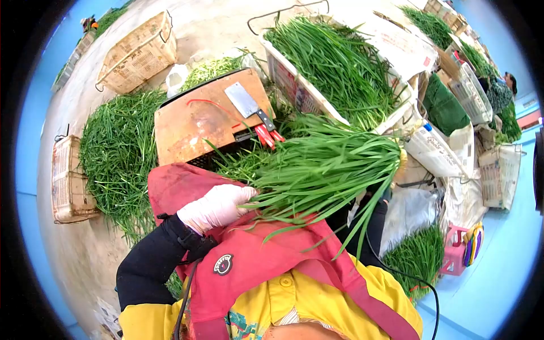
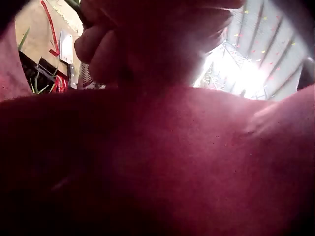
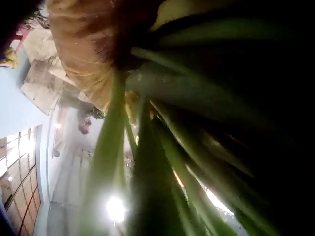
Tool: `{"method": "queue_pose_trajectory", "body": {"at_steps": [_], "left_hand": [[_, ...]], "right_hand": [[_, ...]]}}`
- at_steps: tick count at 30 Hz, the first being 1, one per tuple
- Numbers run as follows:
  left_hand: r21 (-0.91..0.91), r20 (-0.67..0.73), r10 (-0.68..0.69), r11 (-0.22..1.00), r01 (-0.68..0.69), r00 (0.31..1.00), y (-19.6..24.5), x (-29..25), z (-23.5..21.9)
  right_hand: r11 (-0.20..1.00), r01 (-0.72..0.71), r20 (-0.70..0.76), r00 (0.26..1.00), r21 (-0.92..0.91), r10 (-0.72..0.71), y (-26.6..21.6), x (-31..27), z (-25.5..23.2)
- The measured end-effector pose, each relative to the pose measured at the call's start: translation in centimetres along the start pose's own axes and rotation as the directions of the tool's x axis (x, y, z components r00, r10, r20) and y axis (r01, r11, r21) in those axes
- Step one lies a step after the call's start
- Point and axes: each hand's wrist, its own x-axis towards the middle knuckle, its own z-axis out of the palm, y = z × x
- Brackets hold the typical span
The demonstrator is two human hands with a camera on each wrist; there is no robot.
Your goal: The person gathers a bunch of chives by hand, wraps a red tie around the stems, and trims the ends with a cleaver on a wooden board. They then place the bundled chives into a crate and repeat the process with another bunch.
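Note:
A large bunch of garlic chives (image 1: 334, 164) lies across the front of my body, its long leaves fanning toward the left. My right hand (image 3: 86, 46), in a yellowish-brown glove, grips the bunch at its far right end; leaves hide most of this hand in the head view. My left hand (image 1: 212, 209), in a pale pink glove, has its fingers curled at the leaf tips and pinches a few of them. Beyond it stands a wooden board (image 1: 190, 122) with a cleaver (image 1: 242, 101) and red ties (image 1: 266, 136) on it.
A white crate (image 1: 306, 85) heaped with chives stands ahead. Loose chives (image 1: 122, 158) pile up left of the board, beside tan crates (image 1: 139, 54). At right are sacks (image 1: 439, 150), a pink stool (image 1: 453, 252) and more chives (image 1: 416, 258). A cable (image 1: 422, 277) hangs by my right side.

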Motion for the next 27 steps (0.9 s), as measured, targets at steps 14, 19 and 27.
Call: {"method": "queue_pose_trajectory", "body": {"at_steps": [14, 19, 27], "left_hand": [[0.180, -0.082, -0.056, 0.981, 0.070, 0.995, 2.2, 0.5, -1.4], [0.122, -0.081, -0.041, 0.991, 0.050, 0.996, 3.1, 0.8, -4.4], [0.157, 0.023, -0.092, 0.984, 0.087, 0.996, 2.7, -0.9, -3.8]], "right_hand": [[0.997, 0.031, -0.059, 0.998, 0.071, -0.027, 1.9, -1.2, -4.9], [0.997, 0.037, -0.057, 0.998, 0.070, -0.033, 2.4, -1.3, -5.1], [0.998, 0.043, -0.056, 0.998, 0.055, -0.040, 2.8, -0.7, -5.2]]}}
